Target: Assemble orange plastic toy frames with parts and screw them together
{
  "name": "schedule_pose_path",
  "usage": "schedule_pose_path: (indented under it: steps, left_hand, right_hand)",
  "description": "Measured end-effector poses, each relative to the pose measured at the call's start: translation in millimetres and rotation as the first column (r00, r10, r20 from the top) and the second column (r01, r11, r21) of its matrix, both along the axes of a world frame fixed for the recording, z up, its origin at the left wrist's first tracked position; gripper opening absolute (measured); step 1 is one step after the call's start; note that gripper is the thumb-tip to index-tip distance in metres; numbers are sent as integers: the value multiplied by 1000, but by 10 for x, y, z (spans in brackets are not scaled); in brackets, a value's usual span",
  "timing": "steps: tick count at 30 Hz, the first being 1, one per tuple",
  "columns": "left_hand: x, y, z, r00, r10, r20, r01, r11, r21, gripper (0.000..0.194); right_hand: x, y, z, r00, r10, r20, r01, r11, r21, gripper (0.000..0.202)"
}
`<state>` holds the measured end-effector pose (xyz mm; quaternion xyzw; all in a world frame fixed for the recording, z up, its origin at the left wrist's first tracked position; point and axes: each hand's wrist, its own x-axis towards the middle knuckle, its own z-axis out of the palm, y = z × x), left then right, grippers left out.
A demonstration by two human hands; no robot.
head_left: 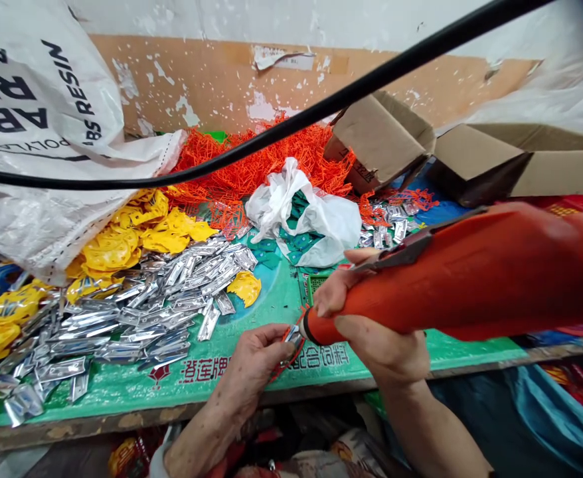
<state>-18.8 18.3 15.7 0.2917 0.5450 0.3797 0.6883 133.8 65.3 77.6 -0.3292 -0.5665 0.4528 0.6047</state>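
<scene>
Near the table's front edge, my left hand (pixel 259 352) pinches a small silver metal piece (pixel 294 336) together with a thin orange plastic part (pixel 280 369). My right hand (pixel 378 342) is wrapped round a large orange-red tool (pixel 451 272), which runs off to the right and is blurred at its far end. The tool's narrow tip, with a black ring, touches or nearly touches the silver piece. Part of that piece is hidden by my left fingers.
Silver plates (pixel 172 299) and yellow parts (pixel 112 249) lie at left beside a white sack (pixel 32 93). Behind are orange parts (pixel 266 156), a white bag (pixel 338 219) with green pieces and cardboard boxes (pixel 386 136). A black cable (pixel 281 136) crosses the view.
</scene>
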Motion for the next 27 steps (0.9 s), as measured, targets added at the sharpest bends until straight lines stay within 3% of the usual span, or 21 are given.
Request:
schedule_pose_path:
  steps: [3,6,11,15,19,27]
  left_hand:
    - [-80,-1,-5,998,58,-23,-58,998,4,31]
    - [-147,-3,-26,989,149,4,-149,989,12,38]
    - [-140,1,-45,968,247,44,-247,969,4,41]
    - [-100,12,-106,975,214,54,-215,977,4,39]
    - [-76,32,-158,984,175,19,-175,984,14,39]
    - [-28,75,-80,986,166,-20,-165,986,36,39]
  right_hand:
    - [95,98,71,988,-19,-152,19,1000,3,31]
    - [186,233,72,974,-155,-163,155,988,-16,26]
    - [248,387,-151,981,-176,-77,175,984,-16,13]
    - [259,400,-295,983,-175,-61,173,984,-35,13]
    - [262,399,-326,979,-196,-53,194,980,-53,13]
    - [247,413,-334,979,-197,-46,195,979,-56,12]
